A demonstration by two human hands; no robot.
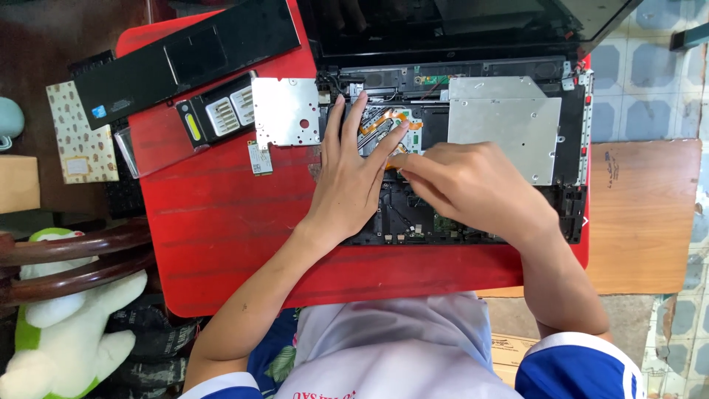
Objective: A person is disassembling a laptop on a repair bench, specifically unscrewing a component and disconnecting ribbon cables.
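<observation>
An opened laptop base lies on a red table, its insides exposed. My left hand rests flat on the left part of the base, fingers spread toward orange ribbon cables. My right hand reaches in from the right, fingertips pinched close to a small part near the left index finger; what it pinches is hidden. A silver optical drive sits in the base just above my right hand.
A loose metal bracket plate, a small circuit card, a black battery and a removed black palm-rest panel lie on the table's left. The laptop screen stands at the top. A wooden board is on the right.
</observation>
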